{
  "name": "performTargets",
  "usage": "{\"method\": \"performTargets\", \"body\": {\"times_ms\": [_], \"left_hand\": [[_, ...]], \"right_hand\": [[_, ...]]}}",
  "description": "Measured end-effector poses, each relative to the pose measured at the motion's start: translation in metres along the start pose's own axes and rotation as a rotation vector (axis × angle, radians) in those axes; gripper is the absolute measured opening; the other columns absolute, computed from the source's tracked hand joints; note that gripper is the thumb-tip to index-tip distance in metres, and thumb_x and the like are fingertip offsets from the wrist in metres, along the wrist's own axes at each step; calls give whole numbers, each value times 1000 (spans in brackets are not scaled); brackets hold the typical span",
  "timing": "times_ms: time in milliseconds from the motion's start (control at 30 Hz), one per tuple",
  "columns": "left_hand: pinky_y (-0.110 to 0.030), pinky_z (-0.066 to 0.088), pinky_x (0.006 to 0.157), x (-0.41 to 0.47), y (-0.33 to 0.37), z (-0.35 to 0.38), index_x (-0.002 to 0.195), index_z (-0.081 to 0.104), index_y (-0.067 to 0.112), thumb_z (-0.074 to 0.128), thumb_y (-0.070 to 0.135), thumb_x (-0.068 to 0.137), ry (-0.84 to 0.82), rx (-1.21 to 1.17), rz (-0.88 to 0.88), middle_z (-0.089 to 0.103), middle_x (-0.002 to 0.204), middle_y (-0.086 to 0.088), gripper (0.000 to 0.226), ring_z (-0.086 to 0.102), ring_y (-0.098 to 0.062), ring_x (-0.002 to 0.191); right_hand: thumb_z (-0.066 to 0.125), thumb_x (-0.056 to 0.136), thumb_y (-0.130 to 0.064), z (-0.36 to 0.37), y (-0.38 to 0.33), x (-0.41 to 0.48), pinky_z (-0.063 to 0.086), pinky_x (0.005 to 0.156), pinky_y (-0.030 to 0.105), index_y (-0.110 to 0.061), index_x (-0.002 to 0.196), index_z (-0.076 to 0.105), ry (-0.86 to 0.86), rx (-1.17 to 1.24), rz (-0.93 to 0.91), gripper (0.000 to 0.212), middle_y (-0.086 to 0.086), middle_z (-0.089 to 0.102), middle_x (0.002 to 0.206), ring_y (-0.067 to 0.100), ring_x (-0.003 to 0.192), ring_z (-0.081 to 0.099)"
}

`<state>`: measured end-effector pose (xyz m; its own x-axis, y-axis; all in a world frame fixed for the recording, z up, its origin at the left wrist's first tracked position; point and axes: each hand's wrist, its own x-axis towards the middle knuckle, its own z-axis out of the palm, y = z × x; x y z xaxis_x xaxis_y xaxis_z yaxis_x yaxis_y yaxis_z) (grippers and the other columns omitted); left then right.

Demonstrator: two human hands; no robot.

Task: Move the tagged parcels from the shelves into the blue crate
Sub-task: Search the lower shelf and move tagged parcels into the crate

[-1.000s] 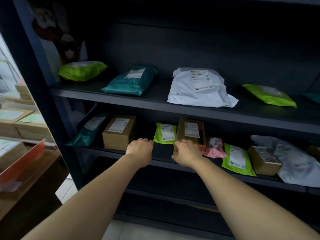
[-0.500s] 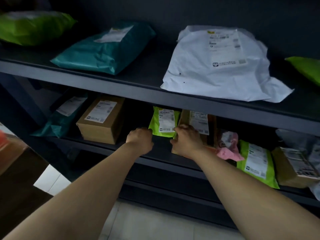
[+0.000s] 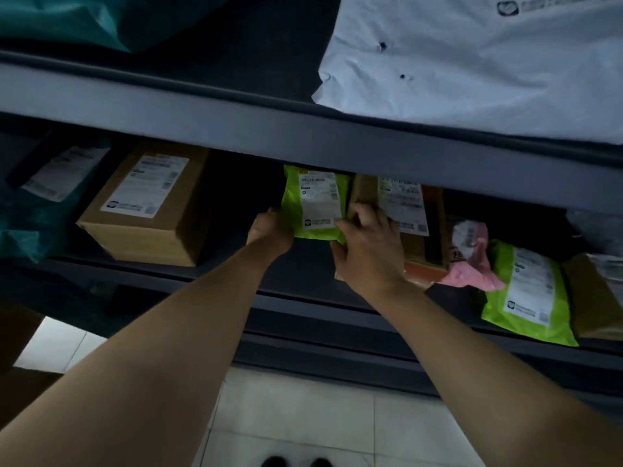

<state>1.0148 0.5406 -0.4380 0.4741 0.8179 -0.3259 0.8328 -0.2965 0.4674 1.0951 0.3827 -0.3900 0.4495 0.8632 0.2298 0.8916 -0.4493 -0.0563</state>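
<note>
On the lower shelf point(image 3: 303, 281), out at your nine o'clock, a teal mailer point(image 3: 40, 214) lies with its white label up; just at its three o'clock sits a brown box point(image 3: 148, 214), label on top; a dark gap separates that box from your left hand point(image 3: 269, 227), whose fingers curl round the lower left corner of the small green parcel point(image 3: 317, 203), fingertips hidden behind it; the parcel stands upright near the middle of the lower shelf, label facing you; your right hand point(image 3: 367, 254) pinches its lower right corner, thumb on the front by the label, fingers curled behind its right edge; touching the parcel at its three o'clock stands a tall brown box point(image 3: 408, 210); farther toward three o'clock lie a pink parcel point(image 3: 472, 261), then a larger green mailer point(image 3: 529, 298); up at one o'clock, a white mailer point(image 3: 472, 62) rests on the upper shelf point(image 3: 236, 119).
</note>
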Motion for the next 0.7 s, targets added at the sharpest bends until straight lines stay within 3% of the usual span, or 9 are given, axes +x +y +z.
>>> {"method": "performTargets", "body": {"times_ms": [167,267,367,433,533,633,700], "left_hand": [[-37,48,80,-9,-5,-8,120,62,5,51,18,95,-9,-114,-15,64,117,-20,31,61,-36,108],[-32,48,61,-24,-19,-17,108,66,4,59,20,89,-87,-225,-75,68,86,-16,26,66,-31,77],[-22,40,47,-40,-36,-27,98,64,3,56,17,88,-184,-180,-132,59,64,-7,19,54,-18,53],[-23,44,48,-49,-44,-34,92,60,8,54,15,89,-222,-123,-161,61,67,-6,10,58,-16,56],[-25,46,60,-56,-55,-40,93,59,7,53,11,86,-253,32,-146,62,77,-9,10,61,-21,72],[-29,46,69,-60,-60,-38,97,57,14,56,16,85,-189,56,-53,64,100,-13,13,62,-29,95],[-29,46,67,-63,-60,-35,96,61,15,56,19,86,-120,-7,9,64,94,-10,12,63,-29,92]], "right_hand": [[76,72,-26,-2,-3,3,48,84,45,-11,94,73,41,10,-8,27,14,62,107,35,97,59],[76,72,-23,-4,-19,6,50,79,41,-10,93,72,43,24,-84,25,13,64,103,35,96,60],[63,87,-22,-5,-45,8,49,83,37,-9,117,64,-91,156,-92,33,12,59,122,33,112,55],[52,94,-22,3,-59,8,41,96,34,-10,135,48,-262,280,48,43,12,49,137,31,127,44],[51,93,-20,19,-71,4,32,106,34,-5,146,29,-464,452,277,59,18,36,145,33,134,34],[52,89,-14,27,-75,-4,34,104,35,-11,148,23,-464,572,456,66,21,31,145,38,132,35],[52,88,-7,27,-74,-9,39,99,34,-14,147,25,-423,645,517,66,21,35,141,38,126,42]]}}
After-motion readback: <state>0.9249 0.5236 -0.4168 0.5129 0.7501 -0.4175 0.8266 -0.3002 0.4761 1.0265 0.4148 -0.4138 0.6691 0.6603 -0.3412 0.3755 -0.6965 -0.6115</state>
